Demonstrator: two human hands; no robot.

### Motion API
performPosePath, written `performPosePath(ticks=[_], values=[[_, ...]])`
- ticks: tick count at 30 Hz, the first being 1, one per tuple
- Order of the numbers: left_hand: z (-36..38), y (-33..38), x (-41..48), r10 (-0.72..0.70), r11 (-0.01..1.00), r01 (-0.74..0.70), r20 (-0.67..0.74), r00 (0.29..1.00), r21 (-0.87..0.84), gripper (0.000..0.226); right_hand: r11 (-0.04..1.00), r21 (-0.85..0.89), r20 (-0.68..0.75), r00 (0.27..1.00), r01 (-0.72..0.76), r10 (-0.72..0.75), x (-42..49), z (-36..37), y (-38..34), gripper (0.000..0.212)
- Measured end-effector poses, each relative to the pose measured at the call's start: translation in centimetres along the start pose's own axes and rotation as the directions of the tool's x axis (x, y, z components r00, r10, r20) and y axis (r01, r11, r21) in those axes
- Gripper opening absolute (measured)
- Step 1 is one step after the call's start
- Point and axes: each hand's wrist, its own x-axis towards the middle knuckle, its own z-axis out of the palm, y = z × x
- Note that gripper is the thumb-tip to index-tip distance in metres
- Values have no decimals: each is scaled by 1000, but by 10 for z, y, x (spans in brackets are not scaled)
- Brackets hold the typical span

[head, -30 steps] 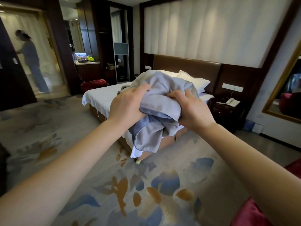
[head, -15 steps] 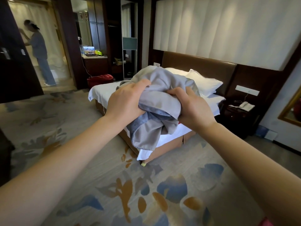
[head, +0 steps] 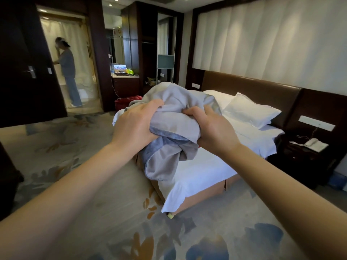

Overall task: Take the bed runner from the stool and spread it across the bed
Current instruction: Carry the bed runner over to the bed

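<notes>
Runner: bed runner point(head: 174, 132), bunched at centre frame for carrying.
Hands: left hand point(head: 134, 126) and right hand point(head: 214, 130) clutch it, fingers curled in.
Bed: bed point(head: 216, 166) ahead, uncovered.

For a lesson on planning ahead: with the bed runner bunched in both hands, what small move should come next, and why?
Probably step closer and bring the bundle over the bed. The left hand and right hand both grip the bed runner crumpled in mid-air, and carpet lies between the person and the mattress, so spreading cannot start.
</notes>
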Motion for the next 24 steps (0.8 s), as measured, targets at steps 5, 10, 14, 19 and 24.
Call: performPosePath(ticks=[5, 10, 14, 19, 24], values=[[35, -19, 36, -16, 1000, 16, 20, 1000, -3, 64, 1000, 0, 8, 1000, -4, 4, 34, 26, 30, 57], [71, -47, 67, -10, 1000, 11, 29, 1000, -15, 63, 999, 7, 22, 999, -34, 34, 66, 65, 54, 60], [98, -78, 96, 35, 999, -34, 29, 999, -34, 62, 998, -19, 26, 997, -66, 67, 96, 93, 67, 60], [128, -125, 141, 96, 993, -93, 40, 995, -72, 63, 990, -59, -3, 992, -130, 130, 140, 122, 75, 58], [157, -168, 179, 152, 984, -149, 19, 988, -102, 60, 982, -89, -30, 986, -165, 163, 181, 157, 84, 59]])
